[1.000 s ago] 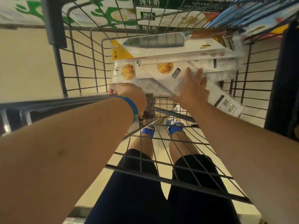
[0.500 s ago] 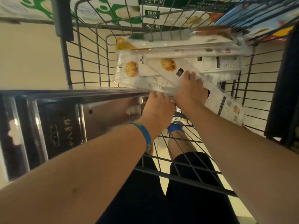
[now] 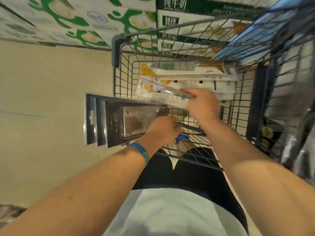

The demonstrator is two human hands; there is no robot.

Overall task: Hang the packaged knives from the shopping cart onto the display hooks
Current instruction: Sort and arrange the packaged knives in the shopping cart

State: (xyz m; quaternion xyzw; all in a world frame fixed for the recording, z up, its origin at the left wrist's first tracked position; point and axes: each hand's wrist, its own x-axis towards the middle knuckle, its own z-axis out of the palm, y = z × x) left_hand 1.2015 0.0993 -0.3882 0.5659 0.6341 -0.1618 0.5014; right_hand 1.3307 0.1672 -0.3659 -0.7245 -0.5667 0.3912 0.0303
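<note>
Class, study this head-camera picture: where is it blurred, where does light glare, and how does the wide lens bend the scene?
Head view: motion blur smears the cartons at the top and the white knife packages in the shopping cart; glare whitens the clear front of the dark packages by the left hand; the wide lens swells both forearms and splays the cart wires; the right hand is fairly sharp.

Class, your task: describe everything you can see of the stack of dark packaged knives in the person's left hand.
The stack of dark packages holds at least three flat black cards fanned slightly apart, each with a pale hang-hole near its far end. The front one bears a clear glossy blister and gold lettering. The left hand grips its near end, holding the stack out over the shopping cart rim's left side, above the floor.
</note>
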